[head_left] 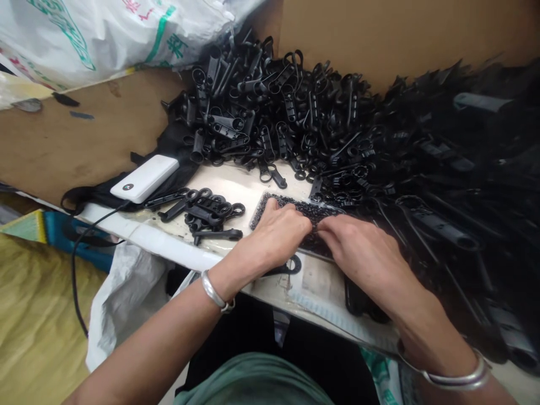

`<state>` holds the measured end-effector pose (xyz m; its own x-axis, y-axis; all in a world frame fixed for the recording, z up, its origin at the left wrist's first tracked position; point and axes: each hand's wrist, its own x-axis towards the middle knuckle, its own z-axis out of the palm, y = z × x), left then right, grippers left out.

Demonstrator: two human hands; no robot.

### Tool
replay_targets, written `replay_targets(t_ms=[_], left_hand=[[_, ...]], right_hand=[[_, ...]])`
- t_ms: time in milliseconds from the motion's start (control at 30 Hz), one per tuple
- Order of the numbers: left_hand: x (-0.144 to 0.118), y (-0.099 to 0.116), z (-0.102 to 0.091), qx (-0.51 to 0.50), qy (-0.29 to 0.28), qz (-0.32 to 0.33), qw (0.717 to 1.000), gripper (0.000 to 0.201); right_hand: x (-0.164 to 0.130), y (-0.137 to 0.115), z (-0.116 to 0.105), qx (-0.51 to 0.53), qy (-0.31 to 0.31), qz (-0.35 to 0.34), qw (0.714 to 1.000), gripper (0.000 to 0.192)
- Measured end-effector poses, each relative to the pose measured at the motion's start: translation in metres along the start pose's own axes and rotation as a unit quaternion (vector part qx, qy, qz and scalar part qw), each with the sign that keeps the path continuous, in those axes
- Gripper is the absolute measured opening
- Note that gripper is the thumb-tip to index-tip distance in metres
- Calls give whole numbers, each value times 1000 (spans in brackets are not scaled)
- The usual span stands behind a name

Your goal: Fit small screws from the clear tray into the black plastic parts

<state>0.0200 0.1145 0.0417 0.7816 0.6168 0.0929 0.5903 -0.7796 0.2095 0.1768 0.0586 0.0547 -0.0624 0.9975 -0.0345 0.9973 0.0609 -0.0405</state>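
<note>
We see a shallow, oblong tray (255, 218) on the tabletop (236, 179), close to its near edge and directly under both hands. It has a pale, see-through rim and is filled with small black pieces (295, 203), crowded together and too fine for us to make out one by one. The left hand (280, 229) lies across the tray's middle, its fingers bent and drawn close together, tips down toward the pieces. The right hand (358, 242) comes in from the other side, thumb and fingers nearly meeting; we cannot tell whether either hand has hold of a piece. The hands cover much of the tray from our view.

Just below the left hand, a ringed part (299, 264) shows by the tabletop's edge, partly hidden. To the left of the tray we have a small pile (206, 215) of black, ring-ended parts, and beyond it a white power bank (144, 178) on black cloth (175, 166), with a cable (76, 270) running down off the edge. A large heap (270, 107) of black parts stands behind the tray and runs on to the right, where it blurs and crowds the right forearm. Cardboard (400, 39) backs the heap, and a printed white sack (105, 34) sits at upper left.
</note>
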Motion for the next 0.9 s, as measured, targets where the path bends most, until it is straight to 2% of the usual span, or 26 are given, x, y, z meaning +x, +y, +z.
replay_targets(t_ms=[200, 633, 767, 900], left_hand=[[3, -3, 5, 11, -10, -3, 1000, 26], [-7, -5, 5, 26, 12, 7, 1000, 25], [-12, -11, 0, 16, 33, -32, 999, 23], [-23, -27, -13, 29, 40, -90, 995, 24]], right_hand=[[-3, 7, 0, 17, 9, -16, 1000, 16], [-9, 8, -2, 38, 26, -19, 999, 15], [-4, 5, -3, 20, 15, -26, 999, 15], [4, 1, 3, -4, -16, -50, 999, 11]])
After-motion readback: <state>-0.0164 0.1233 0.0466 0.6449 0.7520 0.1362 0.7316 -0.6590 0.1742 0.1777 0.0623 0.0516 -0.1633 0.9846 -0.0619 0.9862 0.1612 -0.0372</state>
